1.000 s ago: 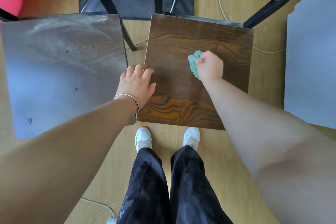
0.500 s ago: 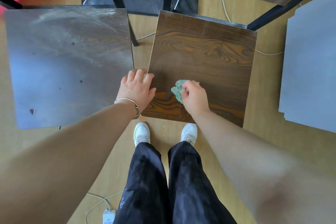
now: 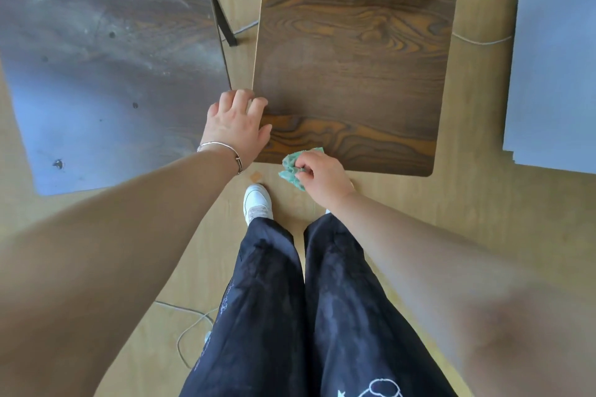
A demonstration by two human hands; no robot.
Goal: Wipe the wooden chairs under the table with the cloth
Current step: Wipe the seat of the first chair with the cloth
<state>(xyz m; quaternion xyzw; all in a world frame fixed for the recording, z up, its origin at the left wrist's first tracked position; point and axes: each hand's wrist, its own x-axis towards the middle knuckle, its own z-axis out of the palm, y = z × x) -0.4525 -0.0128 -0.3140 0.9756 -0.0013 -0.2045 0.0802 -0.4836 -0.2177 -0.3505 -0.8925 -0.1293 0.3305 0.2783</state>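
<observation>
Wood floor (image 3: 477, 209), right hand (image 3: 322, 176) pinching cloth (image 3: 290, 169) at chair (image 3: 354, 58) front edge, left hand (image 3: 235, 126) relaxed on corner

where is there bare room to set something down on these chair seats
The middle chair seat is bare from its far edge down to the hands. The dusty left seat is bare too. Crowded: the near-left corner, where the left hand rests and the right hand grips the cloth.

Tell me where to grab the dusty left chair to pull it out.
Probably best to grip the dusty chair seat by its near edge, coming from the front with your thumb on top. It is a flat slab, and that edge faces you unobstructed.
</observation>
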